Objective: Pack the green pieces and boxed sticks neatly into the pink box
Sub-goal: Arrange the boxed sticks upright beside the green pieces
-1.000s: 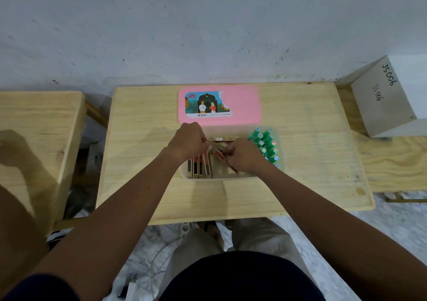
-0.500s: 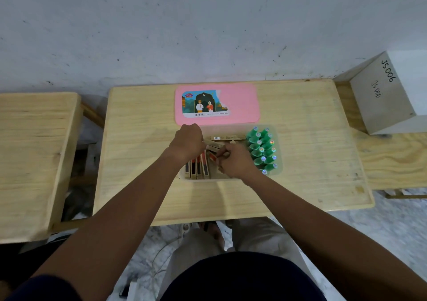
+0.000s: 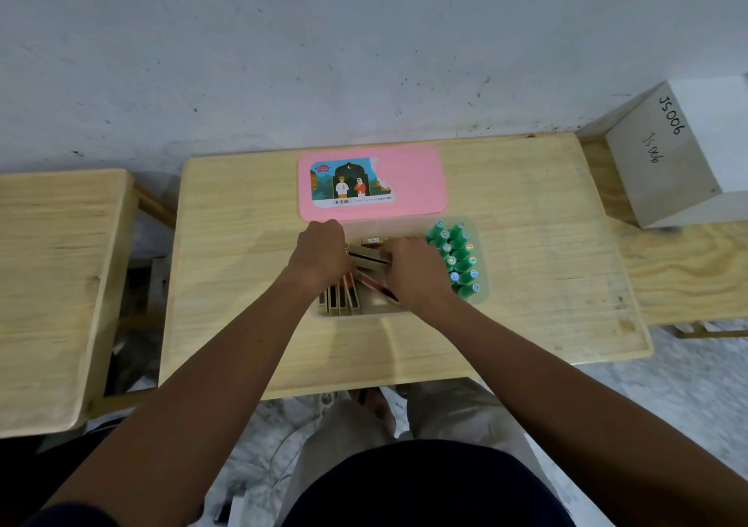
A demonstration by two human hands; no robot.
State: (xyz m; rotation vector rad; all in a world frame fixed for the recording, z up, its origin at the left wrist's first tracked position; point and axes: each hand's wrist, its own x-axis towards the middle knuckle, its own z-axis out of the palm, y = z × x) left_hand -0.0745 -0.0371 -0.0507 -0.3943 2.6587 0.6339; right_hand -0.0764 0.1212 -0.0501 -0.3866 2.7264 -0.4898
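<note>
Boxed sticks gripped by both hands over the clear tray

A slim boxed stick point(image 3: 370, 258) is pinched between the curled left hand point(image 3: 321, 252) and right hand point(image 3: 415, 269). More boxed sticks point(image 3: 339, 299) are stood on edge in the translucent box point(image 3: 483, 283), green pieces point(image 3: 457, 257) are packed at its right end, and the pink lid point(image 3: 421, 186) is laid just behind.

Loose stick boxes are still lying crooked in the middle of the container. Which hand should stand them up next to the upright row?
Probably the left hand: it sits directly above the upright row at the container's left end. The right hand lies between the loose boxes and the green pieces, so it can feed them across.
</note>
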